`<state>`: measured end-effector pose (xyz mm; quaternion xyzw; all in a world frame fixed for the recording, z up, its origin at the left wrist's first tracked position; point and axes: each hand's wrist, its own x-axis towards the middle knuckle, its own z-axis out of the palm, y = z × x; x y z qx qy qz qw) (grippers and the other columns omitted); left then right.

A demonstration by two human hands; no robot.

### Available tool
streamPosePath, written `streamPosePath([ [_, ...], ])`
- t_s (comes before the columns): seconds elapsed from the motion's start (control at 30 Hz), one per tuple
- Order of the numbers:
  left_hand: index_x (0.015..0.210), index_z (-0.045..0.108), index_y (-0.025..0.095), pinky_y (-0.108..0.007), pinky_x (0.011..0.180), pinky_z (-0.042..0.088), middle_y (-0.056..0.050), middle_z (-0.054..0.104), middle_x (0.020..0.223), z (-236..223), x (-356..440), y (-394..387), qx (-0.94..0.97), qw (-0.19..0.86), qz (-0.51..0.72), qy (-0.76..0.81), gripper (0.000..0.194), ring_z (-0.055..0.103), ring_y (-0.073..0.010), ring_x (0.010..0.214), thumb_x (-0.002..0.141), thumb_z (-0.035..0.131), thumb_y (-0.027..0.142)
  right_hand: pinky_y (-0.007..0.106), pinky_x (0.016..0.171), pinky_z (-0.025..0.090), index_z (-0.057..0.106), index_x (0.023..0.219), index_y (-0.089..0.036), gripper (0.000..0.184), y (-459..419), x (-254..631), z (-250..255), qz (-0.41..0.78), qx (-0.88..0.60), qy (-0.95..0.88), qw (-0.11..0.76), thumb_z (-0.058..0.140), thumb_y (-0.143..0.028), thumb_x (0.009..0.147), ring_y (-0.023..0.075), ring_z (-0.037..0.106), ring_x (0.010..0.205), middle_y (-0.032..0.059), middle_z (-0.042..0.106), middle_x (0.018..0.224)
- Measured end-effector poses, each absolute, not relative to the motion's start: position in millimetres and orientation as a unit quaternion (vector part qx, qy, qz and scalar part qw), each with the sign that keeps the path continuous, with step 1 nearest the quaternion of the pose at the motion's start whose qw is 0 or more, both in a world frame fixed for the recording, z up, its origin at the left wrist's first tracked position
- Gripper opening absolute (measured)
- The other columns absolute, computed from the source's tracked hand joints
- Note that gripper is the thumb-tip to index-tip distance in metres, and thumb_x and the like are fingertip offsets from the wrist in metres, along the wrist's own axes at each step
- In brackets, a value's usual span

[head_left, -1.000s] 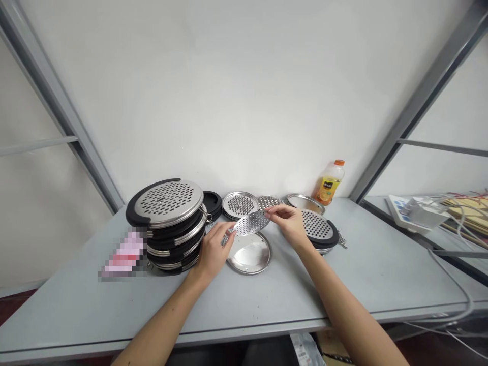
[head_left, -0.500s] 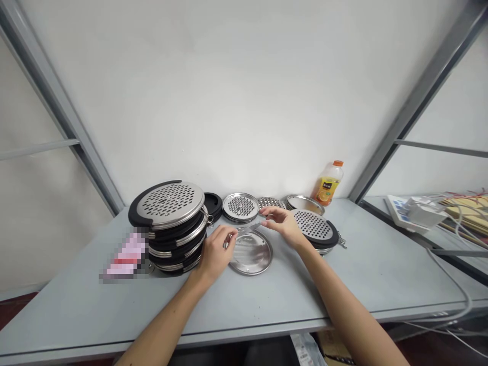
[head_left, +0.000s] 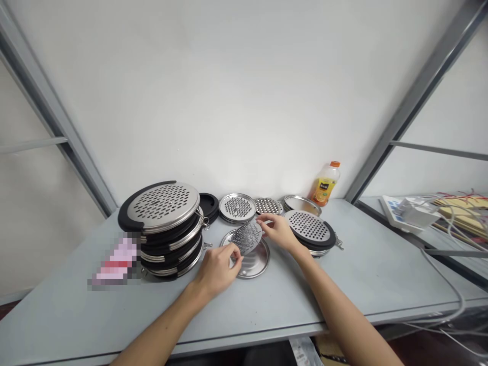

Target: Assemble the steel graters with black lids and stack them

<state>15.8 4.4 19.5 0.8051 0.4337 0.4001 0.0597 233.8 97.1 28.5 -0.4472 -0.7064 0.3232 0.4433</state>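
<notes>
Perforated disc (head_left: 247,238) turned from edge-on — left hand (head_left: 218,267), right hand (head_left: 280,233) holding it.

One left hand (head_left: 218,267) and one right hand (head_left: 280,232) were visible, with one perforated disc (head_left: 247,238) and one shallow metal dish (head_left: 258,261). The bench (head_left: 381,284) carried one tall grater stack (head_left: 163,207) and one short grater stack (head_left: 309,226), two in all, their layers too hidden to count. There were one rimmed-disc pile (head_left: 237,207), one bare-disc pile (head_left: 269,205), one dish pile (head_left: 303,204), one black pile (head_left: 208,206) and one drink bottle (head_left: 324,188).
</notes>
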Motion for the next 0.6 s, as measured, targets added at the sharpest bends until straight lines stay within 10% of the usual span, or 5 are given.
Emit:
streamPosePath([
  [0.4, 0.085, 0.057, 0.022, -0.033, 0.071, 0.049, -0.001, 0.063, 0.08, 27.8, 9.4, 1.5, 0.845, 0.054, 0.316, 0.428, 0.017, 0.061, -0.0204, 0.077, 0.074, 0.06, 0.01, 0.023, 0.048, 0.052, 0.063, 0.098, -0.013, 0.032, 97.7, 233.4, 28.6, 0.429, -0.447, -0.68, 0.393, 0.069, -0.031, 0.073, 0.0112, 0.058, 0.052, 0.0, 0.065, 0.064],
  [0.6, 0.141, 0.03, 0.021, -0.048, 0.107, 0.035, -0.013, 0.043, 0.14, 22.6, 0.9, 0.6, 0.826, 0.095, 0.32, 0.453, 0.078, 0.04, -0.031, 0.129, 0.075, 0.07, 0.032, 0.021, 0.04, 0.045, 0.063, 0.095, -0.015, 0.029, 101.6, 233.5, 16.0, 0.408, -0.465, -0.692, 0.372, 0.069, -0.032, 0.072, 0.0109, 0.055, 0.046, -0.0004, 0.064, 0.06],
])
